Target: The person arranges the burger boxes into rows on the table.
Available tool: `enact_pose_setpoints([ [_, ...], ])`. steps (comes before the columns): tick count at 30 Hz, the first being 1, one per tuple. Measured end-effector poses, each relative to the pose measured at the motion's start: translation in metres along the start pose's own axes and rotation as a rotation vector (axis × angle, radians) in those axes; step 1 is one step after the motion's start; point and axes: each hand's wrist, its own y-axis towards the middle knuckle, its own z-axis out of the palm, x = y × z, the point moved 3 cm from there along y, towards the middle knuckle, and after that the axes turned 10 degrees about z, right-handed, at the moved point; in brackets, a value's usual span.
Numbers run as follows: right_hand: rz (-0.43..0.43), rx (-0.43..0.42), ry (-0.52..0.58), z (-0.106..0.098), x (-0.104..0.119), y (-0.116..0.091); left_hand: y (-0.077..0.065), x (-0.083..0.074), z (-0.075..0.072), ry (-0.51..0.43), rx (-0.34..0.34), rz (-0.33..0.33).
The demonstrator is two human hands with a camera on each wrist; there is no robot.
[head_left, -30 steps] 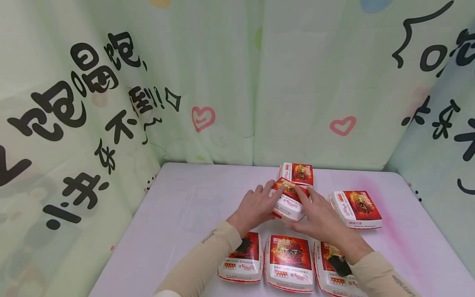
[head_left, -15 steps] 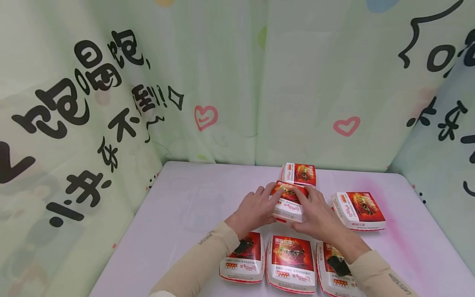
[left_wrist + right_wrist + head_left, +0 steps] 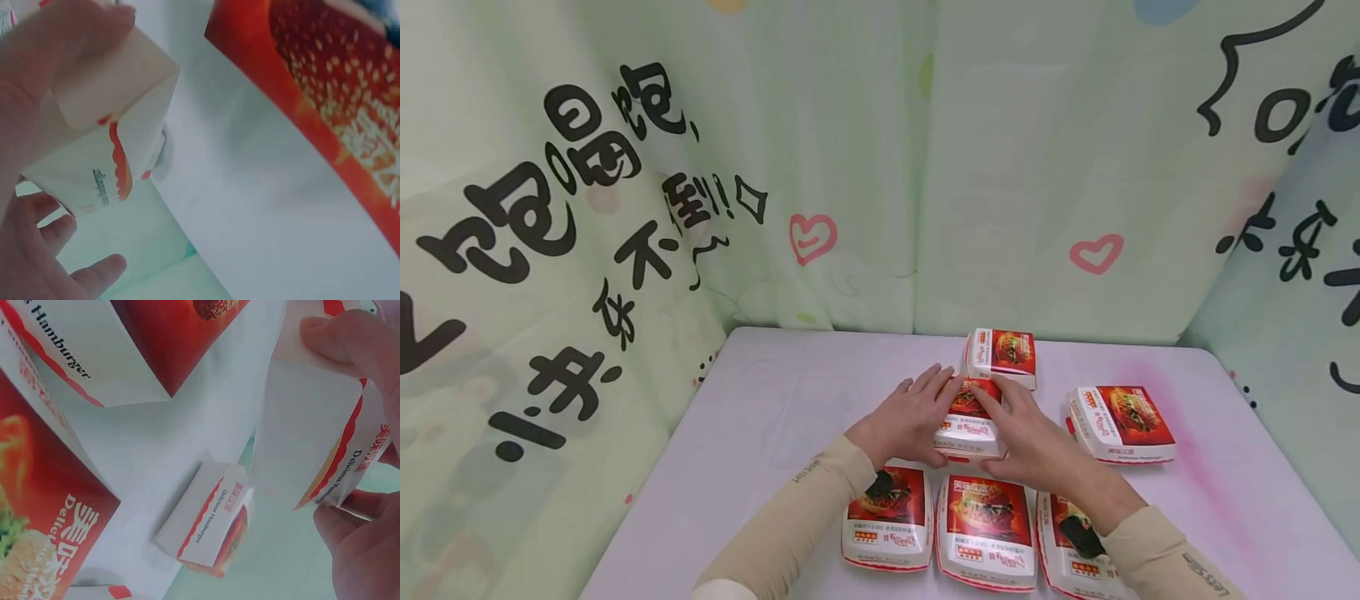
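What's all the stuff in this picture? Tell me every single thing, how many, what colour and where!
Cardboard burger-print box between the hands: 1, red and white, mid-table.
Cardboard front-row boxes: 3, red and white, near side.
Cardboard far box: 1, red and white, far edge.
Cardboard right-side box: 1, red and white, towards the right.
Smooth table: 1, pale lilac, under the boxes.
Cloth backdrop: count unclear, pale green, behind and beside the table.
Heart outlines: 2, pink, back cloth.
Brush-style writing: many characters, black, left and right cloth.
Sleeves: 2, beige, on the arms.
Left hand, right hand: 2, bare, either side of the middle box.
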Motion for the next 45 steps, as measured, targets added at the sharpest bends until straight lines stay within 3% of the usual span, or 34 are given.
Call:
enact_pose_setpoints([
  [6,-0.030,0.004,-0.015,0.000,0.004,0.002,-0.003,0.006,-0.004,-0.091,0.005,0.034],
  [14,-0.047,-0.003,-0.070,0.003,0.013,0.008,-0.005,0.013,-0.010,-0.023,-0.109,0.076],
  [22,-0.078,-0.065,-0.179,0.010,0.027,0.016,-0.012,0.016,-0.010,-0.028,-0.147,0.075],
  [30,-0.081,-0.077,-0.125,0.017,0.035,0.025,-0.020,0.019,-0.006,-0.052,-0.167,0.055],
  [39,-0.068,-0.053,-0.128,0.022,0.043,0.032,-0.024,0.021,0.003,0.015,-0.046,-0.059],
  [45,-0.077,-0.020,-0.114,0.032,0.046,0.038,-0.029,0.025,0.007,-0.002,-0.004,-0.073],
])
